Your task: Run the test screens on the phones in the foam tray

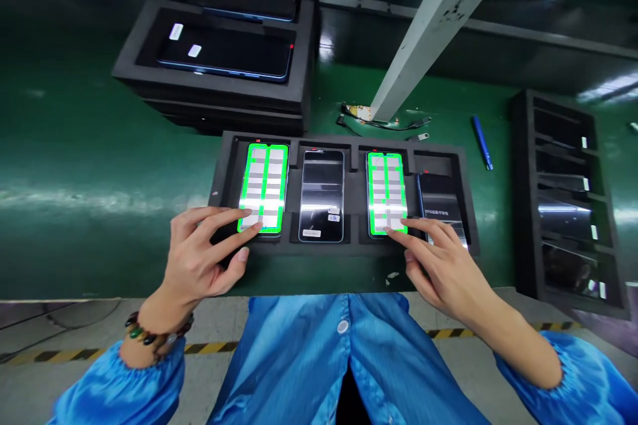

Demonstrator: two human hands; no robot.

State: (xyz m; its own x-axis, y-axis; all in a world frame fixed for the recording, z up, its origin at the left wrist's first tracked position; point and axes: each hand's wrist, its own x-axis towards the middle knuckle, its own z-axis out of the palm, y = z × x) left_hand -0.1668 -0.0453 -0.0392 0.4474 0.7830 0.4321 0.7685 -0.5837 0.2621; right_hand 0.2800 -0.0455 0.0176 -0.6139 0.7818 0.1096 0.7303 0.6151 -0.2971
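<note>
A black foam tray [355, 192] in front of me holds phones in its compartments. My left hand [202, 254] has its fingers stretched onto the lower screen of the leftmost phone [263, 179], lit with a green and white grid. Two fingertips of my right hand [438, 260] touch the bottom of another phone [387, 186] showing a similar grid. Between these two lies a dark-screened phone [322, 192] with small white labels. At the right end, a phone [441, 202] with white text on a dark screen sits tilted, partly hidden by my right hand.
Stacked foam trays [219, 89] with phones stand at the back left. Another phone-filled foam tray [523, 192] is at the right. Behind the middle tray are a cable [386, 125], a slanted grey post [423, 40] and a blue pen [482, 141]. The green table's front edge runs below my hands.
</note>
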